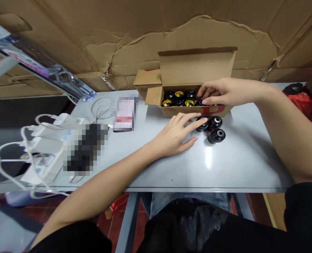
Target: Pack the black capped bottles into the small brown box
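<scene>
An open cardboard box (195, 66) stands at the back of the grey table (240, 161), holding several black round parts (179, 98), some with yellow centres. My right hand (224, 92) reaches into the box, fingers curled over a black part at its front right. My left hand (175, 135) lies on the table with fingers stretched out, its fingertips touching one black part (201, 125). Two more black parts (215, 122) (217, 136) lie just right of it, in front of the box.
A power strip with white plugs and cables (42, 140) sits at the left, beside a blurred dark object (83, 149) and a blurred flat item (124, 114). A black and red bundle (299, 95) lies at the far right. Cardboard lines the wall behind.
</scene>
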Demonstrator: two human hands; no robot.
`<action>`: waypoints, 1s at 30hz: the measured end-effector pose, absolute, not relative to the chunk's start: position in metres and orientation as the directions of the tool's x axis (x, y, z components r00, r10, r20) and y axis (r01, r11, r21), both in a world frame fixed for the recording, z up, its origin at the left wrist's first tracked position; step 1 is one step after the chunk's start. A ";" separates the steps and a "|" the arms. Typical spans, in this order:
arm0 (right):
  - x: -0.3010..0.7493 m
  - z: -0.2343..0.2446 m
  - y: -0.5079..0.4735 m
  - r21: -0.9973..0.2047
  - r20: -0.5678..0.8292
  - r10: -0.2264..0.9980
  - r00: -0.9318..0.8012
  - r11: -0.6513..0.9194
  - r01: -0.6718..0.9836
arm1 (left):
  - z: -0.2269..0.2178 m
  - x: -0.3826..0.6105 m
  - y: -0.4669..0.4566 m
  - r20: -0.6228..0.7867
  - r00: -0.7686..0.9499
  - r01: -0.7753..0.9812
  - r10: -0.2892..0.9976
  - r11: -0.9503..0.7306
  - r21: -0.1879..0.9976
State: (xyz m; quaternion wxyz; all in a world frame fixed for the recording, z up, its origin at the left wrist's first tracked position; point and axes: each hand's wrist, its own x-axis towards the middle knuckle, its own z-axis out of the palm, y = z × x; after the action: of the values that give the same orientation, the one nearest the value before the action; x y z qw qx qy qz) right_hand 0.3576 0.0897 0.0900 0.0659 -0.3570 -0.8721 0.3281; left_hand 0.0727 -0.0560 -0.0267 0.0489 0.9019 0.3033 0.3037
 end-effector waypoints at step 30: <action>0.319 0.093 0.028 -0.606 0.279 0.478 -0.833 0.760 0.234 | -0.017 0.045 -0.042 0.839 0.205 0.523 0.504 -0.781 0.341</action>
State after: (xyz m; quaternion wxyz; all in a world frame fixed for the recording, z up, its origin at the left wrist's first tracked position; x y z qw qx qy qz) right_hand 0.3195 0.0278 0.0926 0.2136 -0.1949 -0.9136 0.2860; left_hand 0.0450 -0.0419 -0.0169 -0.0088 0.7760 0.3307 0.5370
